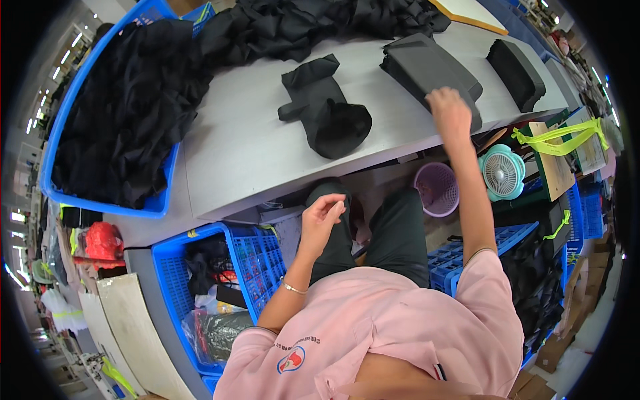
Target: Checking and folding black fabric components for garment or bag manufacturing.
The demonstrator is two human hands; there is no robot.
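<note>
My right hand [452, 115] reaches over the near side of a neat stack of dark grey fabric pieces [427, 63]. Its fingers are bent and held together at the stack's top; whether a piece is pinched in them is hidden. Above my lap hangs my left hand [323, 219], its fingers curled towards the thumb with nothing visible in them. A sewn black fabric piece [327, 110], with a rounded end and narrow side tabs, lies on the grey table [233, 147] between the stack and the blue crate.
A blue crate [48, 157] heaped with black fabric stands on the left. More crumpled black cloth [287, 30] runs along the back. A second folded dark stack [517, 73] lies at right. Below are a purple basket [438, 190], a turquoise fan [501, 172] and a blue crate [257, 267].
</note>
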